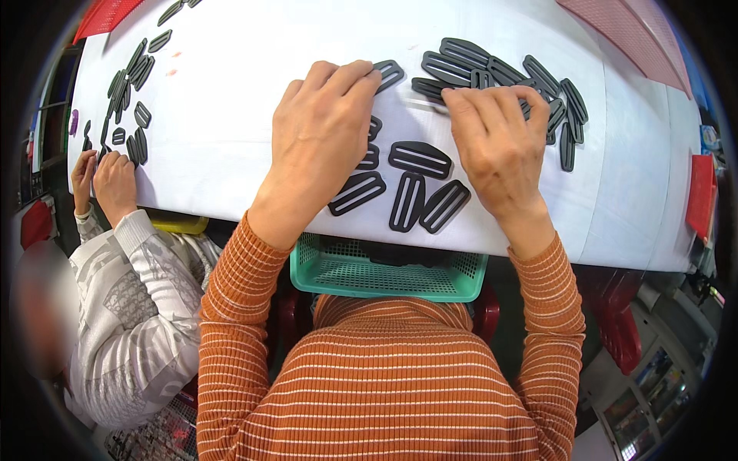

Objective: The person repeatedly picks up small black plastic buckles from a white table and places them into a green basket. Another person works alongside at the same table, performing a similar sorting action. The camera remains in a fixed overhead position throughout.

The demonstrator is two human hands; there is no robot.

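the person's left hand [327, 127], at upper centre of the frame, has its fingers drawn together, pinching the end of a black slotted buckle [390, 74]. the right hand [498, 142], right of centre, curls its fingers at the left edge of a buckle pile [463, 52]; whether it grips a piece cannot be told. loose buckles [420, 151] lie mid-frame on the white table [223, 115].
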